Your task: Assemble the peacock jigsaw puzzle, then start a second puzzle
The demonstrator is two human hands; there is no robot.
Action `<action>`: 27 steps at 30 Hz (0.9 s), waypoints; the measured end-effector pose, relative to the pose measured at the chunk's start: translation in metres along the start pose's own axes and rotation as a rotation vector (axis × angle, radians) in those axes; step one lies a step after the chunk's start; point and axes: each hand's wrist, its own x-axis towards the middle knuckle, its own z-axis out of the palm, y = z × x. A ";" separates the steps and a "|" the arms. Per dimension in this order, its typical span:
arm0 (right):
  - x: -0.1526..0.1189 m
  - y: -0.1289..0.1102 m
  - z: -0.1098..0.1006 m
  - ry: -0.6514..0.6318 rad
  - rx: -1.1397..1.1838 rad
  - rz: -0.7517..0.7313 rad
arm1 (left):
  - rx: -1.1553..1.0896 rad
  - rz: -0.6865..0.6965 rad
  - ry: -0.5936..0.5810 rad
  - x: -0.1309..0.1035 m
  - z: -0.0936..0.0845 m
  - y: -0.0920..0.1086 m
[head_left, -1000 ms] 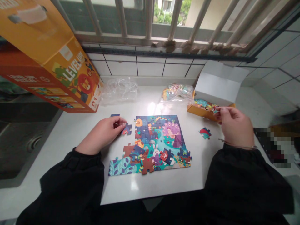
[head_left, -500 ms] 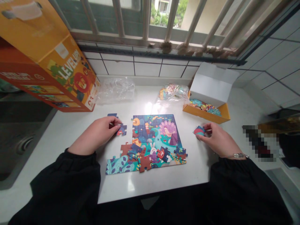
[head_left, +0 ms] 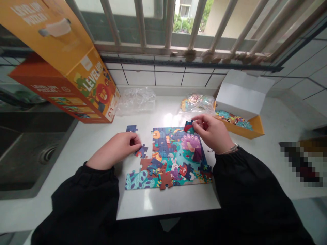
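Jigsaw puzzle (head_left: 177, 149) extends nearer us from our right grip (head_left: 213, 133), pinched closed on a red-and-blue piece (head_left: 188, 127); our left grip (head_left: 120, 146) pinches another piece (head_left: 142, 151); we judge positioning underway, requiring edge alignment.

"Counter (head_left: 178, 202)?"
"White, smooth, glossy, with bright reflections."
"Puzzle (head_left: 167, 139) and held pieces (head_left: 188, 127)?"
"Printed card, smooth faces."
"Tall box (head_left: 98, 90)?"
"Printed card, smooth, faint sheen."
"Small box (head_left: 254, 127)?"
"Card; lid (head_left: 242, 90) white and matt inside."
"Wrapper (head_left: 136, 100) and bag (head_left: 198, 102)?"
"Clear plastic, crinkled, shiny."
"Sleeves (head_left: 88, 195)?"
"Black cloth, matt, gathered cuffs."
"Bracelet (head_left: 231, 149)?"
"Metal by its look, shiny."
"Tiles (head_left: 168, 78)?"
"White, smooth, lightly glossy."
"Sink (head_left: 22, 153)?"
"Dark, dull finish; drain (head_left: 51, 153) metallic."
"Bars (head_left: 168, 23)?"
"Metal-looking, dull."
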 end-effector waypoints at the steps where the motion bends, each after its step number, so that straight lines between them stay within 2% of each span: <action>1: 0.007 0.000 0.011 0.007 0.029 -0.012 | -0.002 -0.012 0.052 -0.001 -0.002 0.000; 5: 0.018 0.012 0.044 -0.006 -0.024 -0.065 | 0.056 -0.114 0.361 0.000 -0.007 -0.006; 7: 0.016 0.021 0.047 -0.042 -0.047 -0.068 | 0.126 -0.122 0.416 0.005 -0.004 -0.013; 11: 0.011 0.030 0.040 -0.023 -0.077 -0.045 | 0.216 -0.019 0.379 0.017 0.008 -0.025; 14: 0.011 0.030 0.035 -0.021 -0.098 -0.054 | 0.231 -0.027 0.383 0.022 0.013 -0.029; 22: 0.013 0.034 0.034 -0.045 -0.154 -0.003 | 0.142 -0.087 0.391 0.023 0.010 -0.033; 27: 0.014 0.038 0.030 -0.014 -0.203 0.033 | 0.160 -0.054 0.375 0.024 0.008 -0.035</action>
